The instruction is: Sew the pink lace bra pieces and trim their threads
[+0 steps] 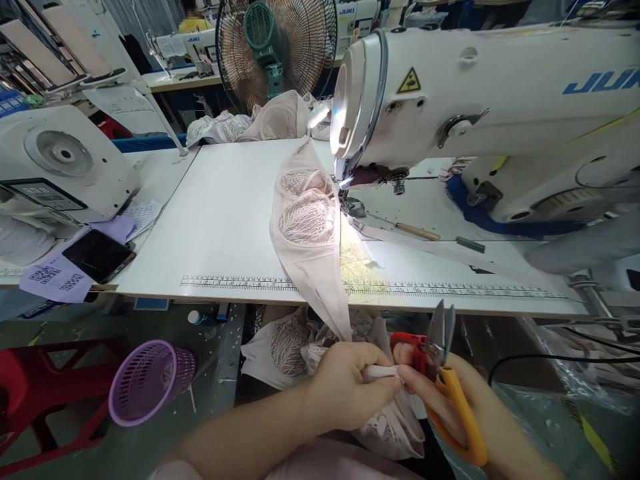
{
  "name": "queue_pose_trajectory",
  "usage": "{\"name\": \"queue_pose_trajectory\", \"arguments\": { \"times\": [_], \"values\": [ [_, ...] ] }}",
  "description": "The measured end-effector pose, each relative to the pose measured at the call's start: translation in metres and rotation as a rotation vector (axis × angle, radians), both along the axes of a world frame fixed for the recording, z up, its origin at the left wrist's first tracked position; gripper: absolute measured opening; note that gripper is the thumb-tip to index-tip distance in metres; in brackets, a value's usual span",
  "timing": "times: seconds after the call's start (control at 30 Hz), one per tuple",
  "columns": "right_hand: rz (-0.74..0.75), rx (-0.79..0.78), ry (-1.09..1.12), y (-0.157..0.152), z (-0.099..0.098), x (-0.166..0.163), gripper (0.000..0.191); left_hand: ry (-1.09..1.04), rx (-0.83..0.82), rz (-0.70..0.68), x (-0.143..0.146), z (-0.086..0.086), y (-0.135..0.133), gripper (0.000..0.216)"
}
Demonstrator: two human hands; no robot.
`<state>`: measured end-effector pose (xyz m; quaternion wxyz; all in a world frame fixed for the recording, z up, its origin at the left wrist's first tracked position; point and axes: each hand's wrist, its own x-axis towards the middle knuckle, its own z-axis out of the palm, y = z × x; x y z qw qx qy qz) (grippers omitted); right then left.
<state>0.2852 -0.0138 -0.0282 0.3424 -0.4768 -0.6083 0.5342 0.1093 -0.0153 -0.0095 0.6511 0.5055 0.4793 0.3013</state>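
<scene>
1. The left hand (350, 387) was in front of the table edge, low in the view. Its thumb and forefinger were together, clamped on a narrow pale strip (379, 373).
2. The right hand (473, 381) held the scissors (439, 340), which had one red handle and one orange handle. Its fingers were closed around these handles, and the blades pointed upward, with their tips slightly apart. Fingertips of this hand also met the strip, just beside the left fingers.
3. The pale pink garment (307, 250), with lacy parts, lay on the white table (225, 213). Its right side was beside the needle area of the sewing machine (475, 93), and its lower end went over the table edge, down to near the left hand.
4. Below the edge, other lacy pieces (290, 347) were gathered behind and under the hands. Whether they were joined to the strip, I could not tell.
5. On the table, a yellowish lace piece (357, 263) was just beside the garment, and a tool with a wooden handle (417, 231) lay to the right of it.
6. Toward the left side were a dark phone (99, 255) upon papers, and on the floor a purple basket (185, 369) near a red stool (30, 380).
7. Behind the table stood a fan (277, 57).
</scene>
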Motion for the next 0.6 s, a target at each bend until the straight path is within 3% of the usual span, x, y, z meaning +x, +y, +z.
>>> {"name": "queue_pose_trajectory", "arguments": {
  "times": [0.17,0.37,0.6],
  "values": [
    [0.183,-0.042,-0.015,-0.014,-0.014,0.030,0.039,-0.022,-0.202,0.037,-0.007,0.014,0.010,0.013],
    [0.446,0.066,-0.235,-0.024,-0.022,0.043,0.050,0.078,-0.283,0.034,-0.008,0.021,0.018,0.010],
    [0.471,0.104,-0.398,-0.021,-0.013,0.034,0.059,0.144,-0.363,0.024,-0.006,0.021,0.022,0.015]
  ]
}}
